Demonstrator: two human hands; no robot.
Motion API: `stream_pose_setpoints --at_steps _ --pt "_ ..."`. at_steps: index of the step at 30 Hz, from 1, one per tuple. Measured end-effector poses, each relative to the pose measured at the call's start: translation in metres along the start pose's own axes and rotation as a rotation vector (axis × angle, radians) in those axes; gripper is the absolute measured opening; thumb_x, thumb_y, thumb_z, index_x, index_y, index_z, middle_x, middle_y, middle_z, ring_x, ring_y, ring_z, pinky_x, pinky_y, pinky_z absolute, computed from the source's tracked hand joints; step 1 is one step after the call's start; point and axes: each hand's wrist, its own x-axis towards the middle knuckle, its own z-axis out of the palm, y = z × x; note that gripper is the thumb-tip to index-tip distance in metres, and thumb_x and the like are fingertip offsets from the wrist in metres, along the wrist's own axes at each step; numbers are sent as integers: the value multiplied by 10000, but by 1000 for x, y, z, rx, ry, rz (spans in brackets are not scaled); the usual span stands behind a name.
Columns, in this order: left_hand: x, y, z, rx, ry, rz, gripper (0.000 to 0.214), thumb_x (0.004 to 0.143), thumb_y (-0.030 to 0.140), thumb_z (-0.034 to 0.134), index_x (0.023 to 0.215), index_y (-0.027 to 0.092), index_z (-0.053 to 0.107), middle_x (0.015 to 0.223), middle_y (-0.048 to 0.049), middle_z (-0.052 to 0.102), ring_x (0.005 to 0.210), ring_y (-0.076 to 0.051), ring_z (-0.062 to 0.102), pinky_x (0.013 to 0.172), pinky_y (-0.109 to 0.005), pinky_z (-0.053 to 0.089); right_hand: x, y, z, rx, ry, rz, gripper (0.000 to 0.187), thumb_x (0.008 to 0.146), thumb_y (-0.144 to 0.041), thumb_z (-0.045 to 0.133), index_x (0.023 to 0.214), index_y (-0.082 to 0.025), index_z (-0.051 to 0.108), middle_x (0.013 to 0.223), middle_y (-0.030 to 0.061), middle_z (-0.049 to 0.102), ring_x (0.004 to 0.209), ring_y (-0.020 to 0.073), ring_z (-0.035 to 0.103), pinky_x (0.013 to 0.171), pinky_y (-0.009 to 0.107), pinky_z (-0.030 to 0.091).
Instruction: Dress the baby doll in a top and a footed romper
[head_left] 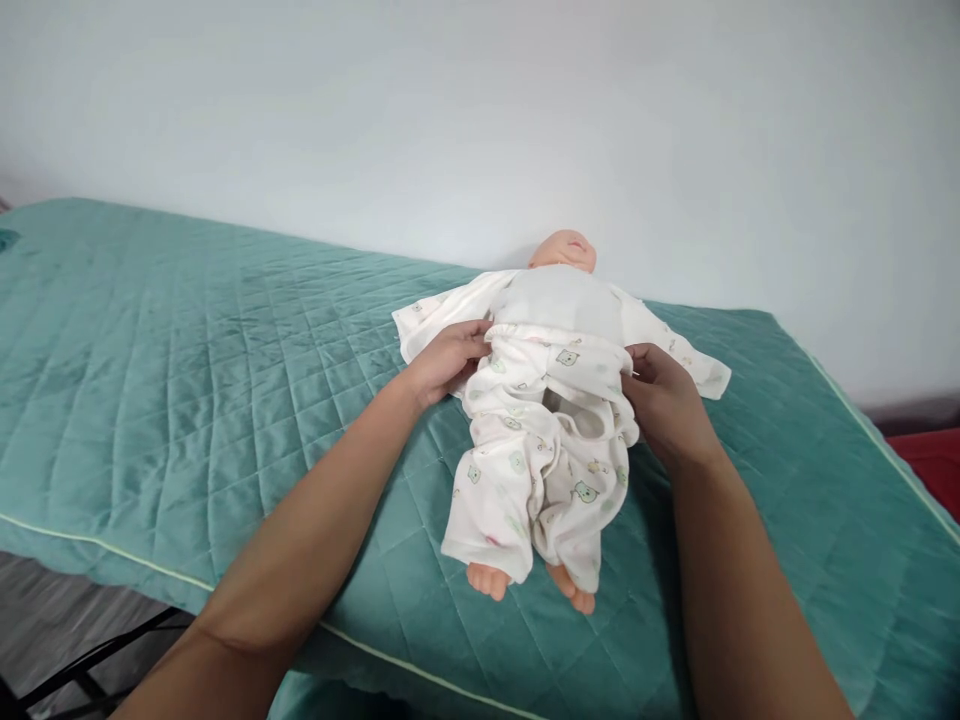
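A baby doll (566,250) lies on its back, its feet toward me and its head by the wall. White baby pants (510,440) with small green animal prints cover its legs up to the waist, and the toes poke out below the cuffs. An opening shows at the crotch. On its upper body is a white long-sleeved top (559,300), the sleeves spread to both sides. My left hand (451,360) pinches the waistband at the left side. At the right side my right hand (664,400) is closed on the waistband, its fingertips partly hidden.
The doll rests on a bed with a green quilted cover (225,400), edged with light piping. A pale wall (450,120) stands right behind it. Something red (930,465) shows beyond the right edge. Dark metal bars (97,655) stand low at the left.
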Motion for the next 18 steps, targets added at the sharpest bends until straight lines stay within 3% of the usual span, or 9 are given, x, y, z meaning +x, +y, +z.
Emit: stream_pose_setpoints --at_steps 6,11,18 --pt "-4 3 4 34 -19 52 463 718 153 677 1180 148 661 1061 -103 762 921 -222 716 816 -351 562 1 3 0 67 -23 -12 248 692 -328 760 845 -261 577 658 -40 611 507 137 510 466 271 382" --pt "-6 2 9 121 2 113 517 664 95 623 1176 166 629 1117 -77 734 934 -204 690 760 -306 545 3 6 -1 82 -84 -21 233 695 -312 733 863 -259 581 773 -18 672 615 160 592 512 273 422" --pt "-4 -1 9 229 20 193 414 613 66 564 1008 181 612 955 -23 706 800 -154 630 662 -249 474 4 6 0 123 -110 -6 247 646 -238 704 855 -253 573 867 -1 714 718 185 656 581 291 486"
